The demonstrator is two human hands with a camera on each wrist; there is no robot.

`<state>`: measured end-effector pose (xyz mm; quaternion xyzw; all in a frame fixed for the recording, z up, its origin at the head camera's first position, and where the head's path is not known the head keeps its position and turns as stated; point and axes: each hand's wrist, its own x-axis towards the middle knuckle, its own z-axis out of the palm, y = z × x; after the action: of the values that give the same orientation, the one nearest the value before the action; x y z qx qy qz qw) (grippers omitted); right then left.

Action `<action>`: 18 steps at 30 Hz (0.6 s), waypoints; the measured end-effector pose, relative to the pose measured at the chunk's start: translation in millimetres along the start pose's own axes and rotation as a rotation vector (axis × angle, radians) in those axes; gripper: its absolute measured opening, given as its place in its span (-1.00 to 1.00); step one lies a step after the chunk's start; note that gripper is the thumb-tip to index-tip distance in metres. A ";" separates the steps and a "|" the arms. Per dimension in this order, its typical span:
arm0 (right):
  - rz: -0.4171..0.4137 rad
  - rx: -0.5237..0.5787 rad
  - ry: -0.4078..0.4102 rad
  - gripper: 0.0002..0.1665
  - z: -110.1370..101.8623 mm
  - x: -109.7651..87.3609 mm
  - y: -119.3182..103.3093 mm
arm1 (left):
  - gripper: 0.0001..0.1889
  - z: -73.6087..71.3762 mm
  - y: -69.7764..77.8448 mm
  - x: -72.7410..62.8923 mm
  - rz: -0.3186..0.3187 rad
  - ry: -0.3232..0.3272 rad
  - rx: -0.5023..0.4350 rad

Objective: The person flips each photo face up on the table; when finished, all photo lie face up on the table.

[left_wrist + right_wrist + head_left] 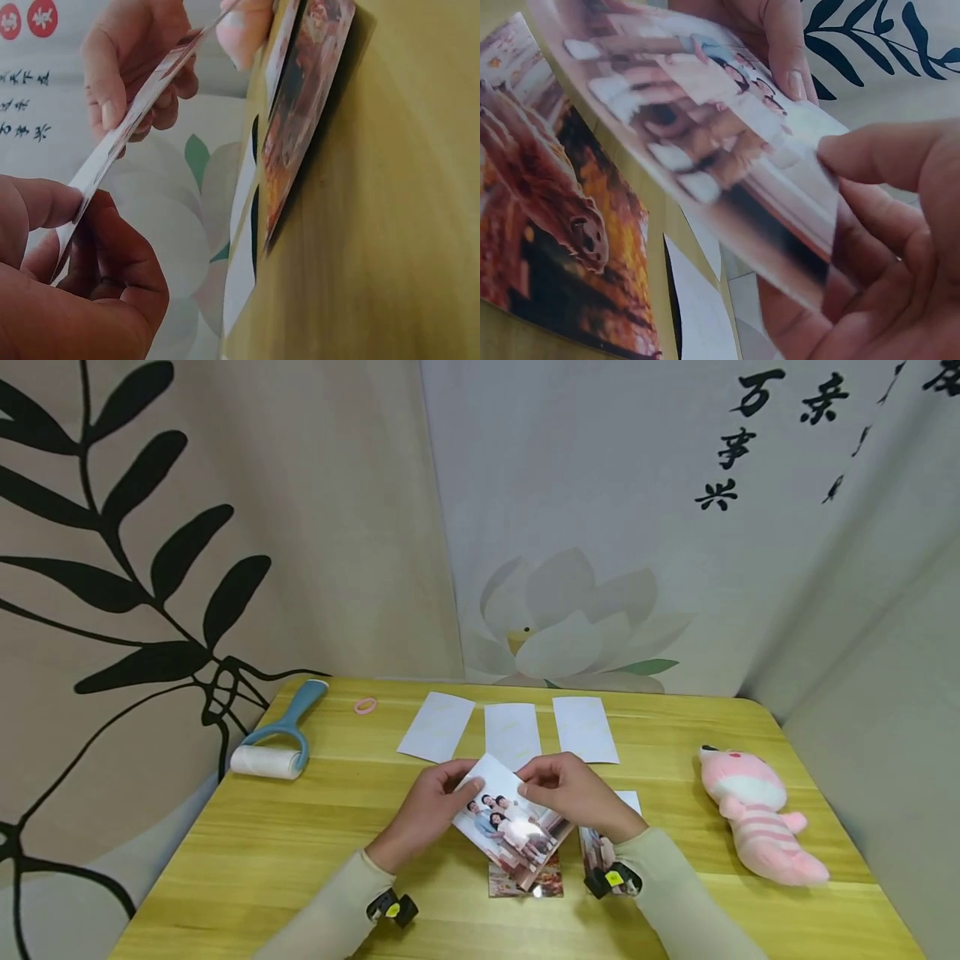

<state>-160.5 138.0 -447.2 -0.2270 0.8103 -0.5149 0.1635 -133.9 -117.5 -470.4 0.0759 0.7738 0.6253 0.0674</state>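
Note:
Both hands hold up a glossy family photo with several people on it, tilted above the table. My left hand pinches its left edge between thumb and fingers; my right hand pinches the opposite edge the same way. Beneath it lies a second photo showing a brown furry animal against orange foliage, partly covered in the head view. Another photo lies on the table under my right forearm, mostly hidden by it.
Three white cards lie in a row behind the hands. A blue-handled lint roller and a small pink ring are at the back left of the wooden table. A pink plush toy lies on the right.

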 end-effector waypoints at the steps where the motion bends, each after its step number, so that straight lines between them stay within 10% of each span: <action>1: -0.001 -0.002 -0.001 -0.83 0.1 0.9 -0.1 | -0.69 0.1 0.1 0.8 0.002 0.001 -0.002; 18: 0.068 0.208 0.205 -0.78 14.4 -2.1 -2.7 | -0.69 2.3 -7.3 -20.0 -0.152 0.170 -0.333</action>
<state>-151.0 127.1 -450.7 -0.1275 0.7724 -0.6106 0.1196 -114.1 -120.8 -477.8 -0.0480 0.6659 0.7420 0.0606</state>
